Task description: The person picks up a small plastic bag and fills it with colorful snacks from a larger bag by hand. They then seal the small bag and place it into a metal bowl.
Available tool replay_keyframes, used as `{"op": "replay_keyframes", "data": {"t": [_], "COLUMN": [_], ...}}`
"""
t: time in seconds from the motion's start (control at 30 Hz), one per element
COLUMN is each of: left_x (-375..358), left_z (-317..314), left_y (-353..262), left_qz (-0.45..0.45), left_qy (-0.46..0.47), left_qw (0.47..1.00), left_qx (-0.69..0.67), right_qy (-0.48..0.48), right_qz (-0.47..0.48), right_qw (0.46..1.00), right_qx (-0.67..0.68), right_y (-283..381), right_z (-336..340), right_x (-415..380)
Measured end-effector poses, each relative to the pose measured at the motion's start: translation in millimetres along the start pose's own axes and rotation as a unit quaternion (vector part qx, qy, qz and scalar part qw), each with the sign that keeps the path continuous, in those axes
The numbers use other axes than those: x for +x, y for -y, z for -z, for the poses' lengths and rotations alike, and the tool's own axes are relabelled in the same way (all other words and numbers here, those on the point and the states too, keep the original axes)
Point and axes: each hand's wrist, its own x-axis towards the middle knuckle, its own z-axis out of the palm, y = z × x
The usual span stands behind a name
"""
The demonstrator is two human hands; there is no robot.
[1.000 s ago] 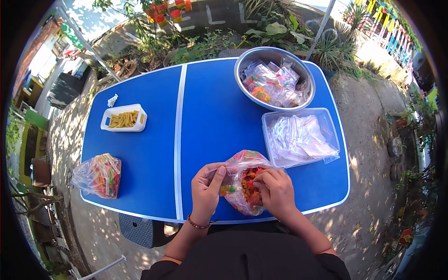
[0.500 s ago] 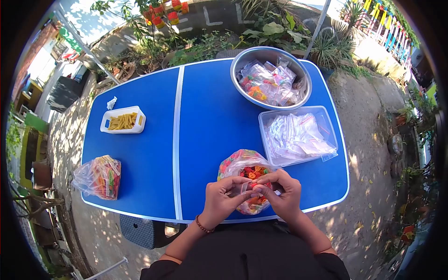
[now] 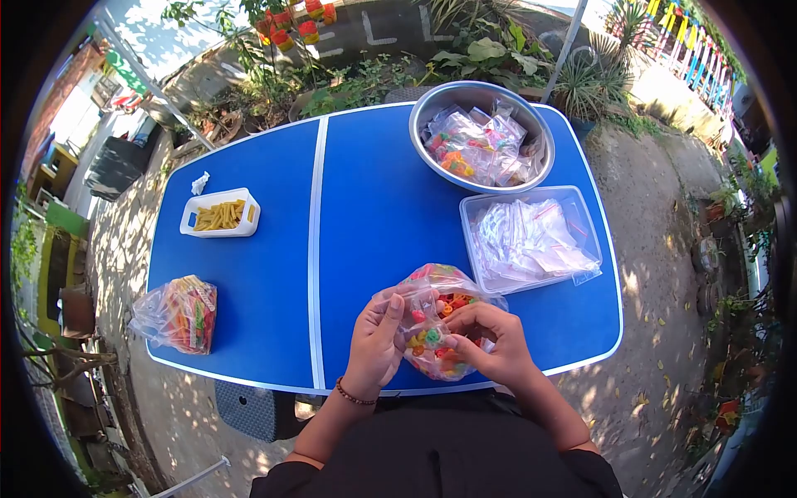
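Note:
My left hand (image 3: pixel 378 339) is closed on a small clear bag (image 3: pixel 413 319), its thumb and fingers pinching the bag's edge. Small coloured pieces show through the plastic. My right hand (image 3: pixel 491 344) is at the bag's right side, over a large open plastic bag (image 3: pixel 432 276) full of red, orange and green pieces. Its thumb and index finger are close together by a green piece; whether they grip it is hard to make out. The large bag rests near the front edge of the blue table (image 3: pixel 382 216).
A steel bowl (image 3: pixel 422 158) of filled packets stands at the back right, with a clear box (image 3: pixel 591 217) of small empty bags before it. On the left are a white basket (image 3: pixel 237 231) of yellowish sticks, crumpled tissue (image 3: pixel 199 183) and a bag of coloured sticks (image 3: pixel 189 315).
My hands have moved apart. The left has tilted upward, holding the small bag, and the right has shifted lower over the large bag.

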Motion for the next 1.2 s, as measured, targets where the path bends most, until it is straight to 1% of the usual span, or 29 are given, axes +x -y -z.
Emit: {"op": "replay_keyframes", "data": {"t": [0.07, 0.1, 0.2, 0.27, 0.3, 0.37, 0.47, 0.5, 0.6, 0.67, 0.7, 0.8, 0.9, 0.97, 1.0, 1.1, 1.17, 1.2], "left_x": [-1, -1, -3, -2, -2, -4, -7, -8, -10, -11, -11, -10, -6, -5, -5, -5, -6, -6], "left_z": [-2, -3, -6, -5, -5, -2, -9, -11, -12, -11, -10, -11, -10, -15, -18, -21, -24, -25], "left_y": [0, 0, -1, 4, 6, 2, -3, -4, -3, -2, -1, 4, 1, -1, -3, -8, -15, -17], "left_qz": [-0.002, -0.003, 0.013, -0.013, -0.026, -0.034, -0.036, -0.035, -0.020, -0.051, -0.067, -0.155, -0.237, -0.259, -0.270, -0.254, -0.236, -0.226], "left_qy": [-0.011, -0.016, 0.011, 0.001, -0.004, 0.027, 0.059, 0.067, 0.056, 0.048, 0.042, 0.034, 0.044, 0.064, 0.073, 0.108, 0.130, 0.140], "left_qw": [1.000, 1.000, 1.000, 0.997, 0.993, 0.986, 0.974, 0.970, 0.976, 0.970, 0.966, 0.935, 0.873, 0.853, 0.842, 0.846, 0.831, 0.823], "left_qx": [0.015, 0.022, 0.006, 0.076, 0.111, 0.159, 0.215, 0.231, 0.210, 0.233, 0.244, 0.317, 0.425, 0.449, 0.461, 0.457, 0.487, 0.501], "right_qy": [-0.001, 0.005, 0.012, 0.003, -0.002, -0.011, -0.072, -0.071, -0.077, -0.094, -0.094, -0.091, -0.086, -0.080, -0.077, -0.069, -0.063, -0.042], "right_qz": [0.022, -0.002, -0.065, -0.095, -0.079, -0.046, 0.015, 0.021, 0.039, 0.046, 0.060, 0.108, 0.160, 0.176, 0.178, 0.191, 0.209, 0.205], "right_qw": [1.000, 1.000, 0.995, 0.990, 0.993, 0.997, 0.988, 0.991, 0.993, 0.992, 0.993, 0.989, 0.980, 0.975, 0.974, 0.966, 0.960, 0.959], "right_qx": [-0.014, 0.013, 0.079, 0.107, 0.090, 0.055, 0.133, 0.114, 0.076, 0.075, 0.044, -0.035, -0.083, -0.107, -0.121, -0.158, -0.177, -0.190], "right_y": [-14, -11, -4, -9, -8, -4, 7, 6, -1, -2, -3, -5, 3, 20, 18, 13, 18, 22], "right_z": [2, 0, -4, -3, -2, 1, -4, -4, 1, 2, 4, 9, 9, 4, 3, 1, 2, 4], "right_x": [0, 0, -3, -4, -4, -2, 0, 0, -2, -3, -3, -3, 0, 2, 1, -1, -2, -2]}}
